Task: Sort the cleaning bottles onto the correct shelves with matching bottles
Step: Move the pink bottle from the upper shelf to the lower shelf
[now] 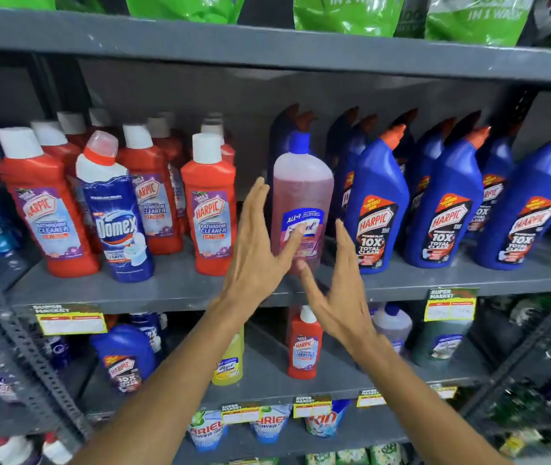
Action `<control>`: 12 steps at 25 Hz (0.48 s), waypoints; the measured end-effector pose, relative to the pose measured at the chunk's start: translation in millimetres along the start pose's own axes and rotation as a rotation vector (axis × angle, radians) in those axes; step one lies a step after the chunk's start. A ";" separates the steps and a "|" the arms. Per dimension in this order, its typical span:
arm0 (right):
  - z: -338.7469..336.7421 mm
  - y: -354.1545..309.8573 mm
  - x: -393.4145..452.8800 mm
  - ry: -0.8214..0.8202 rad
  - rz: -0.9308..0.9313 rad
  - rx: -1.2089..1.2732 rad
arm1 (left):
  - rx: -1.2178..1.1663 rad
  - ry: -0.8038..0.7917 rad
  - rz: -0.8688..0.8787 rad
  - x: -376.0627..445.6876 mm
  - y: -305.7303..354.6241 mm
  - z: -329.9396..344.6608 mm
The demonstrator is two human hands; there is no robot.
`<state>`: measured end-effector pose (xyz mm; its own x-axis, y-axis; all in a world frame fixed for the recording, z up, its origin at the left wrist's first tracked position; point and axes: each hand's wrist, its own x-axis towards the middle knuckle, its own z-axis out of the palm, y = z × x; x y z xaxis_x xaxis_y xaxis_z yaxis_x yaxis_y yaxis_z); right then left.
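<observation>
A pink Lizol bottle with a blue cap stands upright on the middle shelf, between the red Harpic bathroom cleaner bottles and the blue Harpic toilet cleaner bottles. My left hand is open just left of the pink bottle, its thumb across the label. My right hand is open at the bottle's lower right, its thumb near the base. Neither hand is closed around it. A white and blue Domex bottle stands among the red Harpic bottles at the left.
On the shelf below stand a blue Harpic bottle, a yellow Lizol bottle, a red Harpic bottle and a clear bottle. Green detergent pouches fill the top shelf. Ariel pouches sit lower down.
</observation>
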<state>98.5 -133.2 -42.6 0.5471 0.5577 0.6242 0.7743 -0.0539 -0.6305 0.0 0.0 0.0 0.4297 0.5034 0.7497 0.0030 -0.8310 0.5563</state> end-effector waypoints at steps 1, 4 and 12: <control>2.3 5.7 -3.0 -0.039 0.062 0.050 | -0.008 0.017 -0.045 8.5 -5.3 8.9; 7.6 22.6 -6.4 -0.218 0.176 -0.098 | -0.110 -0.053 -0.272 37.3 -12.3 22.7; 19.5 39.2 -10.9 -0.296 0.075 -0.501 | -0.463 -0.065 -0.448 57.9 -4.8 17.0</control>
<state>116.7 -125.2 -83.1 0.5499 0.7410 0.3854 0.8322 -0.4470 -0.3280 40.2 29.1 34.6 0.5311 0.7504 0.3936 -0.1888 -0.3480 0.9183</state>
